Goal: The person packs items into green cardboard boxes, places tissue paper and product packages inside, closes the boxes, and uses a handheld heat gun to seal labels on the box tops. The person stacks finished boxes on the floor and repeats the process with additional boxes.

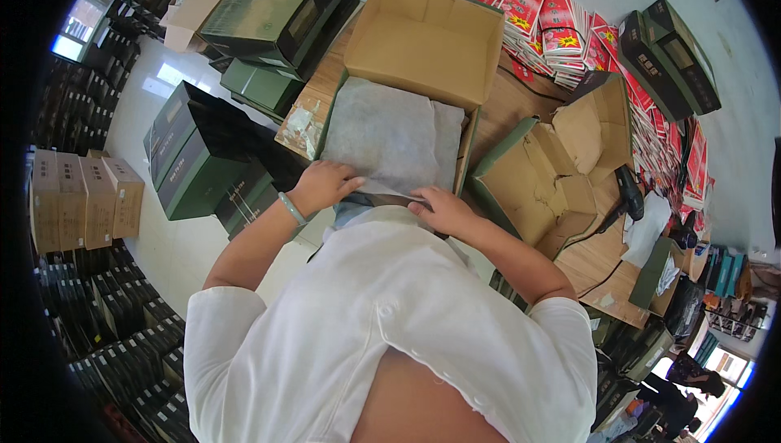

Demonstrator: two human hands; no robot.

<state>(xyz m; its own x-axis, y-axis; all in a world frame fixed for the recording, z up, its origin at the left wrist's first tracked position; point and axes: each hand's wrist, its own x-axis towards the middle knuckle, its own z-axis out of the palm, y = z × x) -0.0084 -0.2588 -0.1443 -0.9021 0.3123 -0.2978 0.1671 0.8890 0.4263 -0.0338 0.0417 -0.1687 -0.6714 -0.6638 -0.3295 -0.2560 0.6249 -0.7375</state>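
An open green cardboard box [329,117] stands on the wooden table in front of me, its brown-lined lid [423,40] tipped back. A soft grey non-woven cloth [390,130] covers its contents, so what lies beneath is hidden. My left hand [324,186], with a pale bangle at the wrist, is closed on the cloth's near left edge. At the near right corner, my right hand [443,211] pinches the same edge. Between the two hands the edge is slightly raised, and a narrow dark gap shows below it.
To the right sits a worn open box [533,174], with a black hair dryer [628,195] beyond it. Red printed packets [561,28] are heaped at the back right. Green boxes [277,8] are stacked at the back left; brown cartons [85,199] stand farther left.
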